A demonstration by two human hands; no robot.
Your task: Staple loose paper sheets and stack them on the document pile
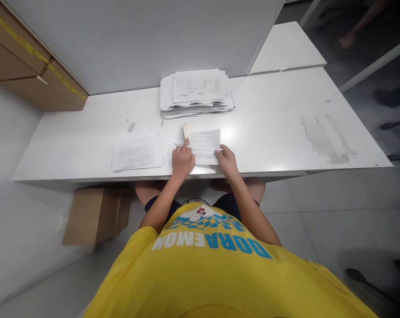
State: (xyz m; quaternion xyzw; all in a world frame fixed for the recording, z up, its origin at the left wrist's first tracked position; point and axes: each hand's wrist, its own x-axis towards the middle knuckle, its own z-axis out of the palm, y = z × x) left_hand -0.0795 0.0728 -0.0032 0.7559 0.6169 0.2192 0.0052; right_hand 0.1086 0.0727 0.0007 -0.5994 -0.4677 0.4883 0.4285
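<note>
Printed paper sheets [205, 143] lie near the front edge of the white table. My right hand [227, 161] pinches their right edge between thumb and fingers. On their upper left rests a small, long cream-coloured object that looks like a stapler [186, 131]. My left hand [183, 161] has its index finger stretched out, the tip touching the near end of this object. Its other fingers are curled over the sheets' left side, and what lies under them is hidden. To the left is a low pile of printed sheets [135, 152], slightly uneven at its edges.
A thick stack of papers [200, 88] stands at the back against the grey partition [147, 39]. Cardboard boxes [61, 88] fill the back left corner, and another box [90, 216] is under the table [262, 123]. Stains mark the tabletop's right. Another person's foot shows upper right.
</note>
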